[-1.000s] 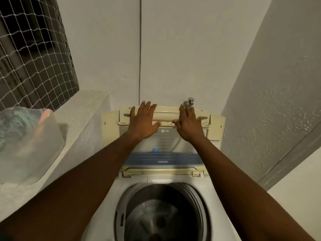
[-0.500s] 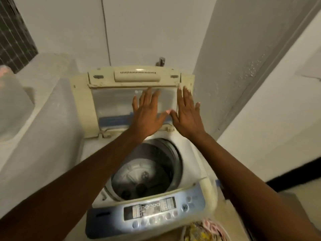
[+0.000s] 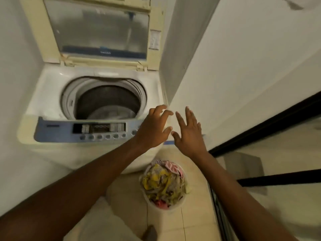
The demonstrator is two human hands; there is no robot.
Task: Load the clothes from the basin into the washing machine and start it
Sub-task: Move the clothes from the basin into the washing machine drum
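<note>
Both hands are dropping off the lid (image 3: pixel 102 32); left hand (image 3: pixel 152 129) and right hand (image 3: pixel 188 136) spread, empty, heading for basin (image 3: pixel 182 202) clothes (image 3: pixel 161 185).

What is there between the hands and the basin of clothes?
Nothing: in the head view, only bare floor tile shows between the open hands and the basin.
</note>
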